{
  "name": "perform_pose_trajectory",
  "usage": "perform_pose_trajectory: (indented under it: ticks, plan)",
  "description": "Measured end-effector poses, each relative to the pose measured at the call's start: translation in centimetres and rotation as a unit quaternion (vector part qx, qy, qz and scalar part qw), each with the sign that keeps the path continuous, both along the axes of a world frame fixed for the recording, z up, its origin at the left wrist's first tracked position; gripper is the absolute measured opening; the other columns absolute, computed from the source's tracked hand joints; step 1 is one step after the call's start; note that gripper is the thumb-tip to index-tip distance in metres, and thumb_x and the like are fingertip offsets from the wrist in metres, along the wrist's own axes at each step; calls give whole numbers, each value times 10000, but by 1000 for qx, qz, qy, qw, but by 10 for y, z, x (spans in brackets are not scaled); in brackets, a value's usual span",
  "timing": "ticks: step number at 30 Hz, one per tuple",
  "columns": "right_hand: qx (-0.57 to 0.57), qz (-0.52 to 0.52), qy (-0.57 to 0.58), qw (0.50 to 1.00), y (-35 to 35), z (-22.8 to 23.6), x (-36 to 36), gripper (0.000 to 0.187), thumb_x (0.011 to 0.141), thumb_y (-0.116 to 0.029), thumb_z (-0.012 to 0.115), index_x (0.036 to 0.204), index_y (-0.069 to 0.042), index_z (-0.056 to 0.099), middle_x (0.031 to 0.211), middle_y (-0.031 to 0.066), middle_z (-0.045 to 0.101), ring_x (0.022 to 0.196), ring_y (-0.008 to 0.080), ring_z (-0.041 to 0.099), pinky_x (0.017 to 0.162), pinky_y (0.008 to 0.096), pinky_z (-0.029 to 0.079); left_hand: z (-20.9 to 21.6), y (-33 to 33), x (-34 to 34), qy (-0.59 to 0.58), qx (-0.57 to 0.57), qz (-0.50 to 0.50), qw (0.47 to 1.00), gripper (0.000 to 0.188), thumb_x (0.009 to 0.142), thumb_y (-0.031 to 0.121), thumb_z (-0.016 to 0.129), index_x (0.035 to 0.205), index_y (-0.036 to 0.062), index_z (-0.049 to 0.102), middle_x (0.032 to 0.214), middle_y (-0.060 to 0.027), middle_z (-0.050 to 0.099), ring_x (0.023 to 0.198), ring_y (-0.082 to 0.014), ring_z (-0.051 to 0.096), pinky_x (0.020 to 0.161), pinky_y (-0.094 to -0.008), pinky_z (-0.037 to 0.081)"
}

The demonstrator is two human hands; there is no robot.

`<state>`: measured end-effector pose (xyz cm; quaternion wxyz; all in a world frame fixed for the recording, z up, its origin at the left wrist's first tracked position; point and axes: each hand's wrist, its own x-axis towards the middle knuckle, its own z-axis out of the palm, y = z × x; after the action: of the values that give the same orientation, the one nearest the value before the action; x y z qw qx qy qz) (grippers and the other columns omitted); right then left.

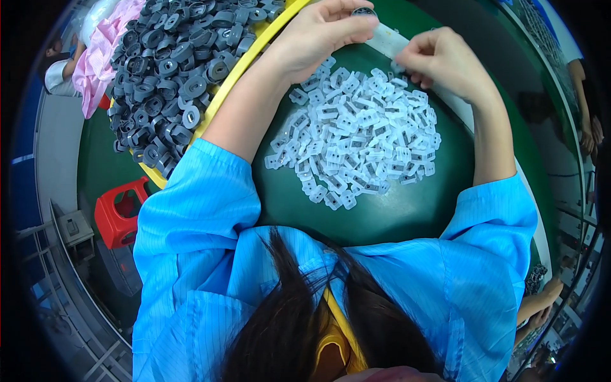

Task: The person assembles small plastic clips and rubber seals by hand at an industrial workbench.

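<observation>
Left hand [324, 33] with thumb and fingers clamped on a round dark part [364, 11], right hand [445, 62] pinching a small translucent piece [397, 67], heap of translucent pieces [359, 137] nearer the wearer than both sets of fingers, grey parts [181, 70] left of the left fingers.

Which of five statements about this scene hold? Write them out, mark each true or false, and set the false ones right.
1. A yellow rim runs between the grey parts and the pale parts. True.
2. The left hand is deep in the grey parts. False: it holds a small round piece at its fingertips.
3. The right hand is at the far edge of the pale parts. True.
4. The stool is blue. False: it is red.
5. Both sleeves are blue. True.
</observation>
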<state>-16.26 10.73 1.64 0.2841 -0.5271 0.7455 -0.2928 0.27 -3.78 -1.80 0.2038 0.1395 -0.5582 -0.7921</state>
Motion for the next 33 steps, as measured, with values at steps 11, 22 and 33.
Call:
perform_pose_trajectory:
  ticks: [11,22,33]
  plan:
    - [-222,-59,22,973,-10,-5,24,216,923,-220,642,986,-19,692,802,19,662,694,61,605,584,199,469,-1,16,-3,-40,-335,37,941,349,910,120,652,1211,-19,545,1019,-115,665,881,-134,655,772,-220,535]
    - [-258,10,78,963,-5,-4,21,172,890,-137,662,1008,-14,684,868,41,677,750,113,633,703,248,516,32,33,2,-128,-358,116,918,277,777,62,723,984,-15,556,794,-95,614,690,-117,588,614,-272,488]
    - [-314,57,356,878,-6,-5,22,140,863,-140,664,941,-24,670,835,61,646,649,165,579,583,304,448,7,28,-4,-65,-475,111,870,362,795,33,700,1128,-36,576,945,-57,668,800,-77,656,725,-223,549]
